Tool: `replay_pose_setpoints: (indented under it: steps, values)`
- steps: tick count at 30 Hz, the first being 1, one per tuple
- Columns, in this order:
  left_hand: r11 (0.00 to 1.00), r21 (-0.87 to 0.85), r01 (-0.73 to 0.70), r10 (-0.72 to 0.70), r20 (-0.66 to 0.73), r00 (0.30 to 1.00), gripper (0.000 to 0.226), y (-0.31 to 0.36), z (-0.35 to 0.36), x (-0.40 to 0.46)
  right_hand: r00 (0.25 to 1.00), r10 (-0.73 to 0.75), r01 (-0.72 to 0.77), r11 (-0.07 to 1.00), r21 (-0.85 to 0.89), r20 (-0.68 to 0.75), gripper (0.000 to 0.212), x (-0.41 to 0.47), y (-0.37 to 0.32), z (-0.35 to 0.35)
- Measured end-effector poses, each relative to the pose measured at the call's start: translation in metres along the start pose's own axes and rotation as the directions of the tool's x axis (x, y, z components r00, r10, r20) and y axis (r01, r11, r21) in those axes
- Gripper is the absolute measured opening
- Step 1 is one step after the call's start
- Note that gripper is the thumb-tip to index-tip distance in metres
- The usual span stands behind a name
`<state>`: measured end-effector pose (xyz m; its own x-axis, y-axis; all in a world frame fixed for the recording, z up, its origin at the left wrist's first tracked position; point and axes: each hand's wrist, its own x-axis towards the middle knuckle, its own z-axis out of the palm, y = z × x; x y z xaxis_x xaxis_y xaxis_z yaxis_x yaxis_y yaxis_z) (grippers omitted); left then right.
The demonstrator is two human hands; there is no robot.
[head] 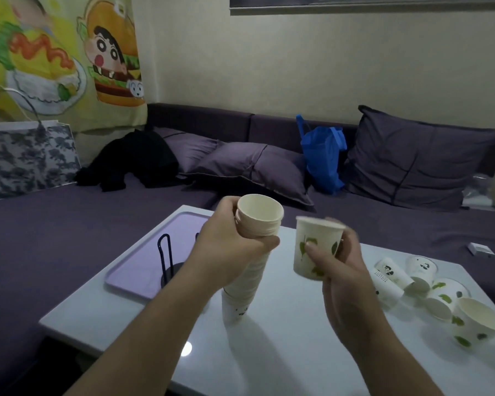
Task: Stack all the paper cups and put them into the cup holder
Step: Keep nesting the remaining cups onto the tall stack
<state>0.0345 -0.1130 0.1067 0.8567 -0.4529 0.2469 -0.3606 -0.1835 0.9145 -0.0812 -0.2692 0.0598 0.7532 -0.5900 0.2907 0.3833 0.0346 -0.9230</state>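
Paper cups: a tall nested stack [247, 284] is held in the left hand [226, 247], tilted, its open mouth toward the camera. The left grip is wrapped tight round the upper part of the stack; the stack's lower end hangs just below that grip, close over the white surface [269, 361]; contact cannot be confirmed. The right hand [339, 270] pinches a single leaf-print cup [312, 247] between thumb and fingers, upright, just right of the left grip and level with the stack's mouth, not touching it. Loose cups [429, 290] lie scattered well right of the right grip, some tipped over. The black wire cup holder [166, 261] stands on a lilac tray [132, 270], left of and beyond the left grip.
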Motion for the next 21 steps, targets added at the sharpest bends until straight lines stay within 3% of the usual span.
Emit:
replay_pose_setpoints:
  steps: [6, 11, 16, 21]
  values:
    - [0.993, 0.056, -0.105, 0.099, 0.110, 0.989, 0.064, 0.004, 0.013, -0.017, 0.962, -0.248, 0.262, 0.956, 0.135, -0.114, 0.084, 0.002, -0.061, 0.009]
    - [0.987, 0.093, -0.131, 0.121, 0.106, 0.987, 0.062, 0.007, 0.019, -0.024, 0.943, -0.319, 0.329, 0.936, 0.121, -0.094, 0.079, -0.003, -0.073, 0.011]
    - [0.989, 0.048, -0.141, 0.134, 0.127, 0.983, 0.060, 0.005, 0.022, -0.026, 0.958, -0.277, 0.282, 0.957, -0.070, 0.075, 0.079, -0.005, -0.047, 0.020]
    - [0.992, 0.014, -0.129, 0.127, 0.106, 0.986, 0.057, 0.002, 0.022, -0.022, 0.968, -0.100, 0.169, 0.937, -0.305, 0.229, 0.091, -0.004, -0.031, 0.018]
